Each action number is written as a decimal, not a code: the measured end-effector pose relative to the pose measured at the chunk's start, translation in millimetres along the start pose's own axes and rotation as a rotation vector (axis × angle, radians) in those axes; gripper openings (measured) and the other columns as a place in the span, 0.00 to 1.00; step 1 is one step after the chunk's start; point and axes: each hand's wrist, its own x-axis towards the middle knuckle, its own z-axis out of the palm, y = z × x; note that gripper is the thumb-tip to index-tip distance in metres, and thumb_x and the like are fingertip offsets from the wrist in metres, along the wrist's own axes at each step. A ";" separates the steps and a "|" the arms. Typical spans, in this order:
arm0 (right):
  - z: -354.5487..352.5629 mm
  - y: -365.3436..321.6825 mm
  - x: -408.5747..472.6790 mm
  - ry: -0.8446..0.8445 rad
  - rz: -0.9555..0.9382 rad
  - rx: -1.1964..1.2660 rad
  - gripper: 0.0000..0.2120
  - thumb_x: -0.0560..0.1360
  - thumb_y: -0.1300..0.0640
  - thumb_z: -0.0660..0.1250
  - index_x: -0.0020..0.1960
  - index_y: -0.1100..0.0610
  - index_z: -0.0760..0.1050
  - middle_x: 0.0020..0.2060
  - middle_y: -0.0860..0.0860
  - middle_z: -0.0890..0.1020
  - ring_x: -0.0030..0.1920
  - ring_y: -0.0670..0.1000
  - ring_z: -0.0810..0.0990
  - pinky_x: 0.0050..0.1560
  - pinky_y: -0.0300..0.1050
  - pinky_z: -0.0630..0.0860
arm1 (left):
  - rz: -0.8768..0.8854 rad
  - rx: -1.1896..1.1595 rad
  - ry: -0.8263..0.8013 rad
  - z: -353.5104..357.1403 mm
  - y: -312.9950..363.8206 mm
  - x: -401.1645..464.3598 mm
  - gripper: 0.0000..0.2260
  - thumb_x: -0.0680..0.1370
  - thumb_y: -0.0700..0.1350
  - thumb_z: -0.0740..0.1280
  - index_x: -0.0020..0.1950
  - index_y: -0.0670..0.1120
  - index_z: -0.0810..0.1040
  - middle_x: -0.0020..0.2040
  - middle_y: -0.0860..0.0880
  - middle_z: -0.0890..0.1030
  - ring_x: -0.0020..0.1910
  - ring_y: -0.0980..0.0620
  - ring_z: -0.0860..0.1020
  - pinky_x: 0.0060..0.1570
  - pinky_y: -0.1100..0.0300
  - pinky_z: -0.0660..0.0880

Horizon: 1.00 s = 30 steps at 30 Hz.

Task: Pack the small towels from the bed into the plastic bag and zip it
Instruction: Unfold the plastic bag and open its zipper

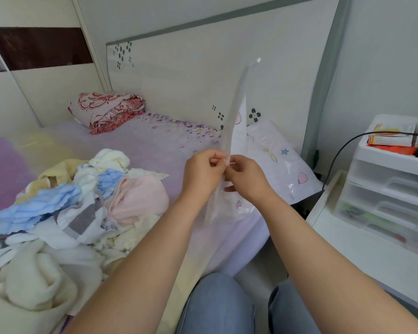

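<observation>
A clear plastic bag stands nearly edge-on in front of me, its top corner up by the headboard. My left hand and my right hand pinch its edge close together at mid-height, fingertips almost touching. A heap of small towels in white, cream, blue and pink lies on the bed at the left, apart from both hands. Whether anything is inside the bag cannot be told.
A folded red-patterned blanket lies by the headboard. A printed plastic pack sits at the bed's right corner. White plastic drawers stand on a side table at the right, with a black cable. My knees are below.
</observation>
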 end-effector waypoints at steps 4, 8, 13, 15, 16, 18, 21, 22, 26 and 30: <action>1.3 -17.3 8.0 0.137 -0.177 -0.149 0.14 0.78 0.61 0.57 0.34 0.55 0.67 0.27 0.47 0.70 0.29 0.47 0.68 0.33 0.47 0.72 | 0.096 0.080 0.040 -8.5 23.2 11.5 0.02 0.74 0.40 0.69 0.44 0.46 0.81 0.35 0.56 0.78 0.36 0.57 0.78 0.39 0.67 0.73; -23.6 -13.7 22.1 0.383 -0.068 -0.001 0.11 0.76 0.64 0.55 0.43 0.58 0.76 0.34 0.50 0.78 0.32 0.51 0.80 0.37 0.51 0.81 | 0.136 0.202 0.298 -38.2 25.8 30.7 0.03 0.72 0.40 0.66 0.42 0.43 0.79 0.39 0.49 0.81 0.42 0.47 0.78 0.42 0.56 0.74; -32.1 -21.4 22.7 0.350 -0.080 0.072 0.19 0.76 0.66 0.53 0.58 0.55 0.78 0.38 0.50 0.79 0.38 0.51 0.80 0.42 0.41 0.81 | 0.076 0.230 0.267 -52.7 31.3 43.1 0.09 0.76 0.40 0.60 0.55 0.44 0.71 0.55 0.46 0.75 0.48 0.44 0.75 0.43 0.55 0.68; -25.3 -29.8 21.8 0.347 -0.129 -0.008 0.17 0.75 0.66 0.53 0.51 0.55 0.79 0.34 0.48 0.77 0.33 0.48 0.75 0.35 0.33 0.74 | -0.036 0.083 0.085 -45.8 38.6 41.8 0.19 0.77 0.42 0.60 0.69 0.50 0.65 0.60 0.51 0.73 0.54 0.47 0.75 0.52 0.54 0.72; -23.8 -32.4 23.1 0.354 -0.137 -0.015 0.13 0.75 0.65 0.55 0.48 0.57 0.78 0.33 0.48 0.75 0.32 0.48 0.71 0.33 0.35 0.70 | -0.121 -0.029 -0.037 -42.9 41.3 41.2 0.22 0.78 0.43 0.60 0.72 0.53 0.64 0.60 0.53 0.73 0.56 0.49 0.74 0.55 0.54 0.71; -25.0 -37.2 25.1 0.340 -0.114 0.038 0.05 0.75 0.61 0.60 0.42 0.59 0.73 0.33 0.48 0.73 0.33 0.48 0.69 0.34 0.39 0.67 | -0.338 -0.282 -0.244 -37.7 43.2 40.9 0.16 0.81 0.45 0.60 0.68 0.52 0.71 0.58 0.51 0.76 0.57 0.48 0.75 0.53 0.54 0.71; -27.8 -41.5 26.4 0.288 -0.088 -0.040 0.12 0.76 0.53 0.65 0.39 0.56 0.67 0.33 0.46 0.71 0.33 0.47 0.70 0.34 0.38 0.67 | -0.518 -0.601 -0.078 -41.1 42.0 44.9 0.13 0.83 0.43 0.55 0.59 0.44 0.77 0.49 0.47 0.84 0.43 0.48 0.81 0.39 0.60 0.74; -28.0 -41.3 26.9 0.299 -0.091 -0.131 0.11 0.77 0.52 0.64 0.40 0.56 0.67 0.34 0.47 0.72 0.34 0.48 0.70 0.33 0.39 0.67 | -0.530 -0.678 0.053 -47.3 41.7 49.0 0.12 0.82 0.40 0.54 0.57 0.42 0.77 0.41 0.49 0.84 0.36 0.51 0.80 0.33 0.63 0.73; -28.7 -39.4 30.7 0.412 -0.115 -0.375 0.08 0.81 0.57 0.53 0.45 0.60 0.63 0.34 0.52 0.70 0.34 0.54 0.69 0.30 0.45 0.62 | -0.284 -0.769 0.535 -84.4 61.2 65.8 0.11 0.80 0.33 0.54 0.43 0.43 0.72 0.35 0.49 0.74 0.29 0.58 0.74 0.29 0.65 0.71; -23.5 -61.4 35.2 0.470 -0.253 -0.172 0.04 0.81 0.60 0.52 0.48 0.58 0.58 0.33 0.49 0.67 0.32 0.50 0.66 0.32 0.45 0.62 | 0.409 -0.722 0.685 -102.8 121.6 64.0 0.11 0.82 0.37 0.54 0.45 0.44 0.74 0.43 0.51 0.79 0.42 0.58 0.79 0.46 0.63 0.78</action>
